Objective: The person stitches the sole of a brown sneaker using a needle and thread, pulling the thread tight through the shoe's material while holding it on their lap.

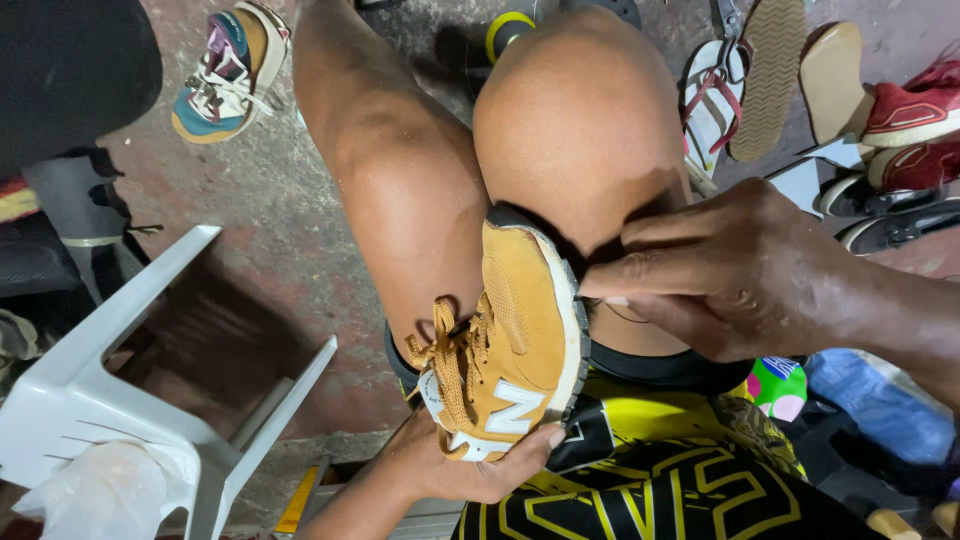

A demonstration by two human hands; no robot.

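Two hands work on one mustard-yellow sneaker (520,340) wedged between the person's bare knees: the left hand (470,465) cups its heel end from below, fingers closed around it. The right hand (730,270) pinches at the grey sole edge with fingertips pressed together. Left of the left hand stands a white plastic chair (110,400); beyond the right hand, sandals (740,85) and red shoes (915,120) lie on the floor.

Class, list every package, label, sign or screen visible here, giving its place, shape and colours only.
Side emblem on the mustard sneaker: white, blocky, near the left hand.
Plastic bag: crumpled, whitish, on the white chair.
Colourful package: green and pink, below the right hand.
No screens or signs.
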